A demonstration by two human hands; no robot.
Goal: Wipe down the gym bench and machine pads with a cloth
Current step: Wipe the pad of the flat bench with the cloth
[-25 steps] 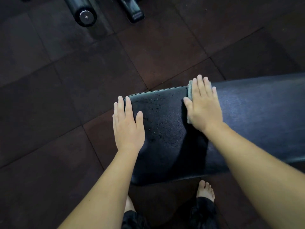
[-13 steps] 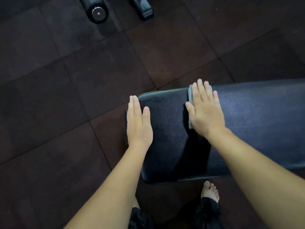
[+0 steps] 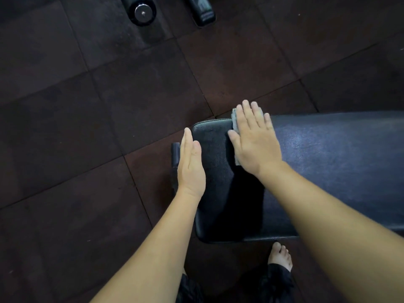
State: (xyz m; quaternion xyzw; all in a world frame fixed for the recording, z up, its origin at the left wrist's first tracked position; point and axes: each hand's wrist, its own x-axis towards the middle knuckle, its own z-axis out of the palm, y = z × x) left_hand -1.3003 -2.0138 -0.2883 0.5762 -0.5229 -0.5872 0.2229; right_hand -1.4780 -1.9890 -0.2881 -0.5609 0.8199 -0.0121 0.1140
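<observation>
Two flat hands: right hand (image 3: pixel 255 143) presses cloth (image 3: pixel 234 119) on bench (image 3: pixel 328 160), left hand (image 3: pixel 190 167) at end; foot (image 3: pixel 280 256) below.

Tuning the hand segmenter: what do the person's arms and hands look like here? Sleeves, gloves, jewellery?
The left forearm and right forearm are bare up to the frame edge, with no sleeves in view. The left hand and right hand wear no gloves, and no watch, band or ring shows. Lower down, dark trousers and one bare foot are visible.
</observation>
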